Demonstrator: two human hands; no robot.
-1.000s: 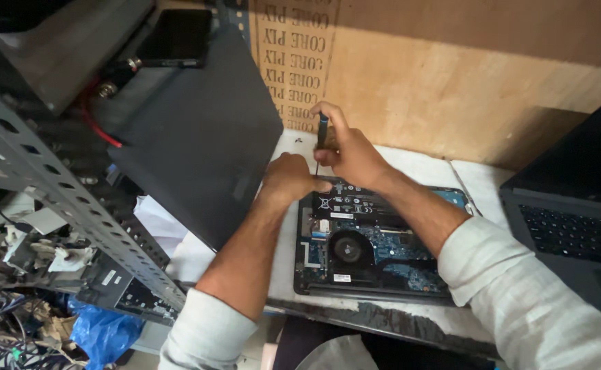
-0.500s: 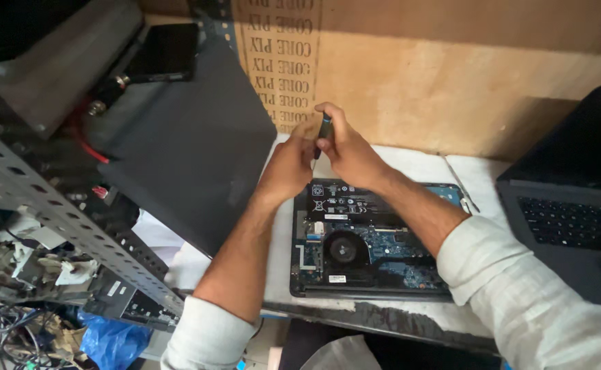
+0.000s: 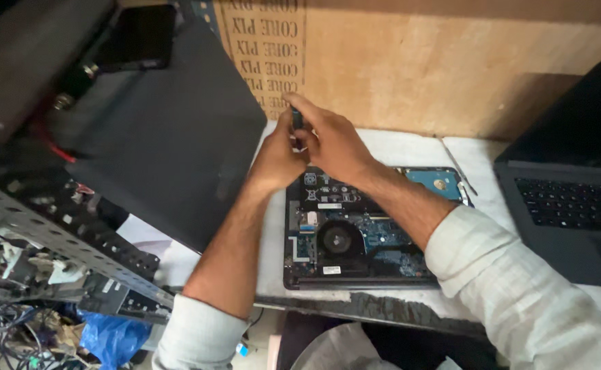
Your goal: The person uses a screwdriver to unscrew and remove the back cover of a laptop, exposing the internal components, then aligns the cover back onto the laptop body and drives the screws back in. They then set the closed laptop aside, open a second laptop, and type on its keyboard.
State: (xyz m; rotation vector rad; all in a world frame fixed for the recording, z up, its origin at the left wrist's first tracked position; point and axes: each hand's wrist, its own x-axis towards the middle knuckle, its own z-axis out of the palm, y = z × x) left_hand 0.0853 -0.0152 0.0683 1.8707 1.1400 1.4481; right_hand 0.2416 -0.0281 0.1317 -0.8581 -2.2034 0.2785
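Around: second laptop at worktop's right edge; dark panel leaning left.
Opened laptop: fan, boards bare.
Your hands: left hand and right hand pinch a small dark tool.

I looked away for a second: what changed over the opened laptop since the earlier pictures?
Both hands stayed together at the far left corner of the opened laptop. The right hand still grips a small dark tool; the left hand has risen off the laptop to meet it. The leaning dark panel and second laptop are unmoved.

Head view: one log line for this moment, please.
left hand: steadies screwdriver tip | right hand: grips screwdriver | open laptop base: fan exposed
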